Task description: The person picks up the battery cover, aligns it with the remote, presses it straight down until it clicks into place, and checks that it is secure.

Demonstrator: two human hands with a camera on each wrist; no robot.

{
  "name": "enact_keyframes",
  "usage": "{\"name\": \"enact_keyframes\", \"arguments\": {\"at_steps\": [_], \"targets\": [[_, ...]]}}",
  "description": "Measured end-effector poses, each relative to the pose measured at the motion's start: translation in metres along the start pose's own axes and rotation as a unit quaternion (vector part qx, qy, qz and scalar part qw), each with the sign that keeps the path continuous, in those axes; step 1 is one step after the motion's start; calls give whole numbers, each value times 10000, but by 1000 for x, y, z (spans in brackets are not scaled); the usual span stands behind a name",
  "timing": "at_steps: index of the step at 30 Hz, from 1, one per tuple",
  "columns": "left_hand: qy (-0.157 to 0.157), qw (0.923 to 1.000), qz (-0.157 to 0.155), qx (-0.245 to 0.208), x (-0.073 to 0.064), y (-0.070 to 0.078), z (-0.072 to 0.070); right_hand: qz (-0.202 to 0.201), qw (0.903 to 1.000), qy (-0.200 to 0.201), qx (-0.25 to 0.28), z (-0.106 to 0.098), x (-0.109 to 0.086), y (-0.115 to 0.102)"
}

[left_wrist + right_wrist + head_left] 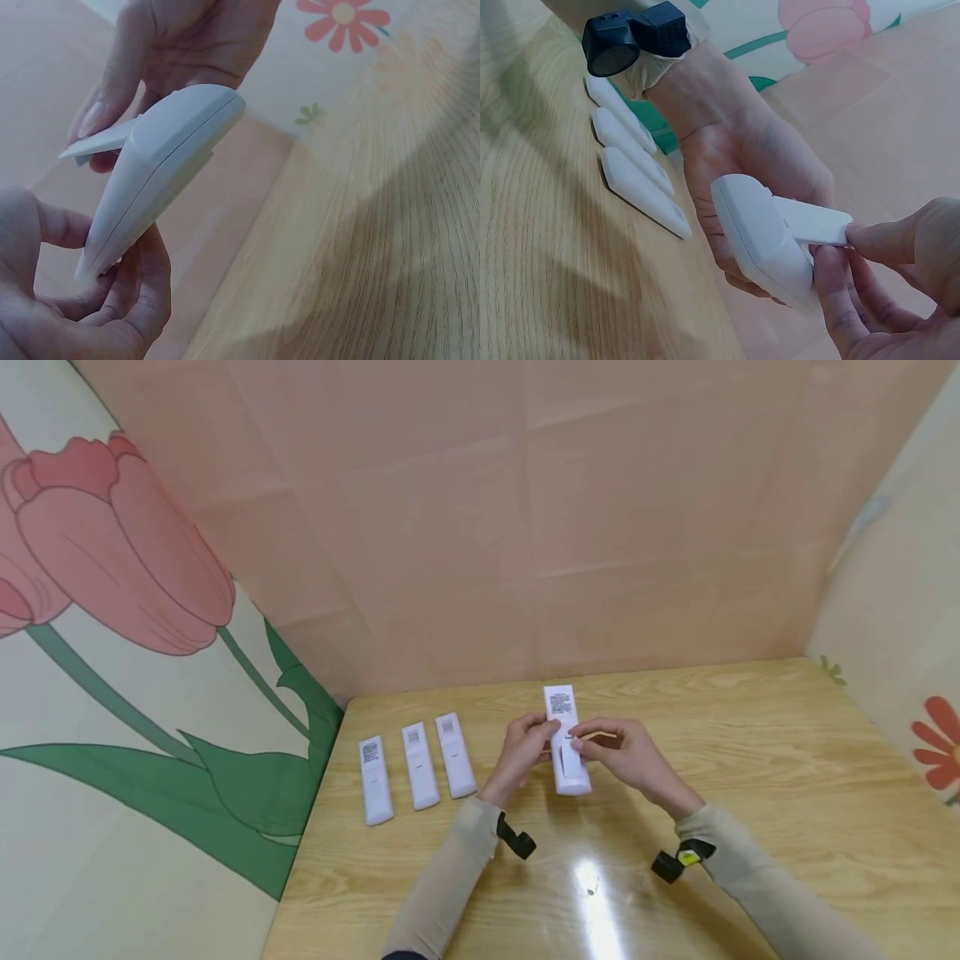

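In the head view a white remote control (558, 700) is held up over the table with its labelled back showing. My left hand (522, 747) grips it by the sides, thumb on one edge and fingers curled behind. The battery cover (817, 223) stands tilted away from the body of the remote, one end still at the remote's wide end. Thumb and fingers of my right hand (628, 756) pinch the cover's raised end, as the right wrist view shows. In the left wrist view, the cover (105, 141) also sticks out at an angle. The inside of the battery compartment is hidden.
Three more white remotes (376, 781), (420, 767), (455, 756) lie back up in a row on the wooden table (750, 752), left of my hands. A pinkish covering (525, 527) hangs behind the table. A flower-printed panel (150, 827) borders the left side.
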State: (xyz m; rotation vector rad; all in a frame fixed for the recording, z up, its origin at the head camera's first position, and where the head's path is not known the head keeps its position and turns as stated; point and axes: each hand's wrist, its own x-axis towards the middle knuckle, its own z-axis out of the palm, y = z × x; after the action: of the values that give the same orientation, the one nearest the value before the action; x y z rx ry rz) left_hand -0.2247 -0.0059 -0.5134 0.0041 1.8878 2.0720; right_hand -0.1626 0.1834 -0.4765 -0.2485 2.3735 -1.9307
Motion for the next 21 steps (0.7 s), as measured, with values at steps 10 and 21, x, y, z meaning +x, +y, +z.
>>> {"name": "enact_keyframes", "arguments": {"at_steps": [10, 21], "targets": [[-43, 10000, 32, -57, -1, 2, 0, 123, 9996, 71, -241, 0, 1, 3], [-28, 10000, 72, -26, -1, 4, 1, 152, 9990, 143, -391, 1, 2, 3]]}}
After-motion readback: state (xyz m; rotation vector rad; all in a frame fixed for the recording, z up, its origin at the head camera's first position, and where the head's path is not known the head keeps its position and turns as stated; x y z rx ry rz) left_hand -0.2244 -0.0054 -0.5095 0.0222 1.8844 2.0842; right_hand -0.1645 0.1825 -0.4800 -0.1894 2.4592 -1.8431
